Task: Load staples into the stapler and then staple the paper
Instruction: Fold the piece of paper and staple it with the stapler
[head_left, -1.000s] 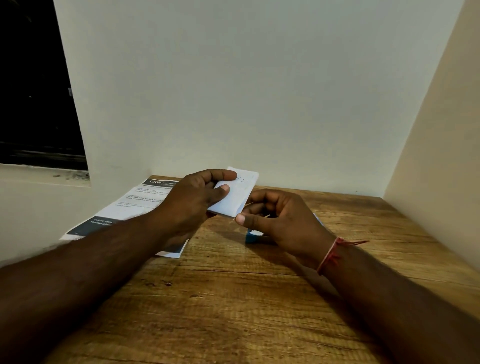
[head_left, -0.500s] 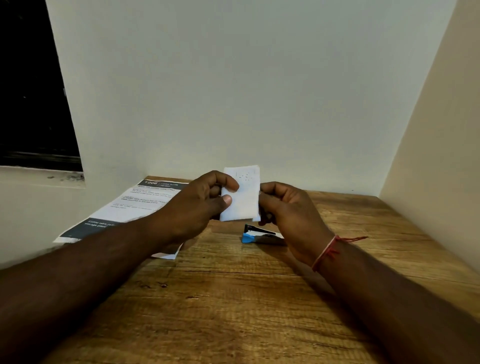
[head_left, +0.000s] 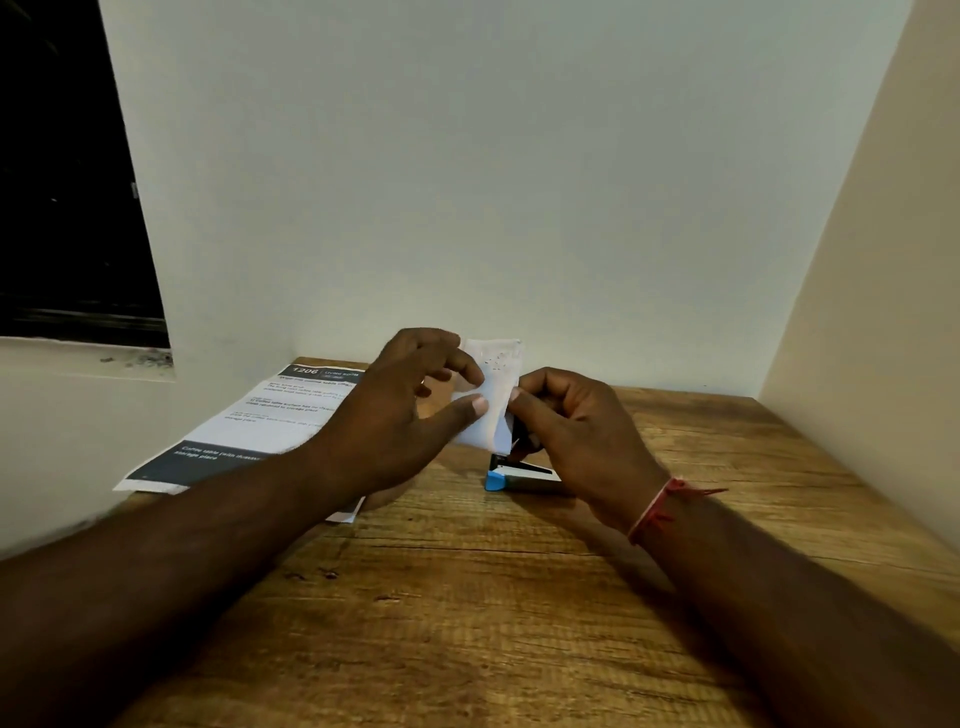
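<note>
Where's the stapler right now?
The stapler lies on the wooden table near centre, just below the right hand and the small white paper.

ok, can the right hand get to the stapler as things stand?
Probably yes. The stapler lies on the wooden table just below the right hand, nothing between them. But that hand shares a grip on the folded white paper with the left hand, so it must release first.

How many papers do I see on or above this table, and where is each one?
2. A small white folded paper is held up between both hands, above the stapler. A printed sheet lies flat at the table's left edge, partly under the left forearm; more may be hidden beneath.
</note>
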